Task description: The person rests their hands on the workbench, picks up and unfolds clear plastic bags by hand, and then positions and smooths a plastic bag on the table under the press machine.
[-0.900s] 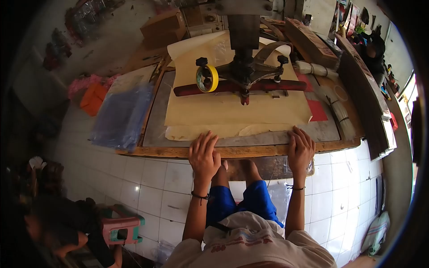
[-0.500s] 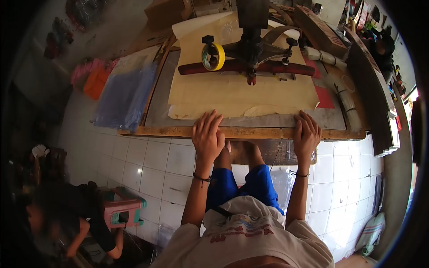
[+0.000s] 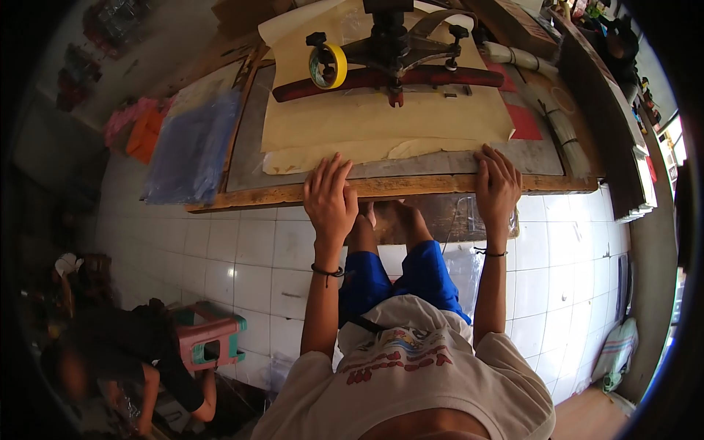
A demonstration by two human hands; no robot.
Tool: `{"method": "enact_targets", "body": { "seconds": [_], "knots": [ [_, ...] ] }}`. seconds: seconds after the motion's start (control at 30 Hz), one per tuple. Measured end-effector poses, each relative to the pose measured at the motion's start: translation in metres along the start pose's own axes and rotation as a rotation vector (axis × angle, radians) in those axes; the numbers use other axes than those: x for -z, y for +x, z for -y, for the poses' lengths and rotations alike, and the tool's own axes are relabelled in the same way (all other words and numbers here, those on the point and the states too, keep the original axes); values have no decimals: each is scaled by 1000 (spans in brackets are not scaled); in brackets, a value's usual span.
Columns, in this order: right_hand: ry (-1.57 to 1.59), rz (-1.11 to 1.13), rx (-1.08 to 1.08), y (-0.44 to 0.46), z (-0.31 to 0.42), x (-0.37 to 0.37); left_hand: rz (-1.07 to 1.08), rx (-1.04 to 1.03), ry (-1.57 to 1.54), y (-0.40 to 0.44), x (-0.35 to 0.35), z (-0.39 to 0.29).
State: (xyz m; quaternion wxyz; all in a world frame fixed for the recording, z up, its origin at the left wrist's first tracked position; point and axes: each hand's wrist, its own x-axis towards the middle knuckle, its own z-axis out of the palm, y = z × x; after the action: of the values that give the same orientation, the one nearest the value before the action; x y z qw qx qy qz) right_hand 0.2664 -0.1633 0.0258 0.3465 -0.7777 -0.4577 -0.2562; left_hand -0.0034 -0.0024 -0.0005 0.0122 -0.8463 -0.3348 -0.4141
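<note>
Left hand [image 3: 330,205]: rested empty on counter [image 3: 411,188] edge
Right hand [image 3: 499,189]: likewise
Paper [image 3: 381,125]: stayed put; work seemed paused

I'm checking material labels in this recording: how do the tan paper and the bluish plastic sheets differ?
Colour: the tan paper is yellowish-brown and matte; the plastic sheets are bluish and glossy.
Size: the tan paper looks larger than the plastic sheets.
Place: the tan paper runs beneath the dark red bar; the plastic sheets lie to its left.
Both are thin sheet material.
</note>
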Motion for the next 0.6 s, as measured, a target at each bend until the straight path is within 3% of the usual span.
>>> {"method": "enact_targets", "body": {
  "seconds": [0.6],
  "knots": [
    [6, 14, -10, 0, 2, 1, -29, 4, -17, 1, -1, -1]
  ]
}}
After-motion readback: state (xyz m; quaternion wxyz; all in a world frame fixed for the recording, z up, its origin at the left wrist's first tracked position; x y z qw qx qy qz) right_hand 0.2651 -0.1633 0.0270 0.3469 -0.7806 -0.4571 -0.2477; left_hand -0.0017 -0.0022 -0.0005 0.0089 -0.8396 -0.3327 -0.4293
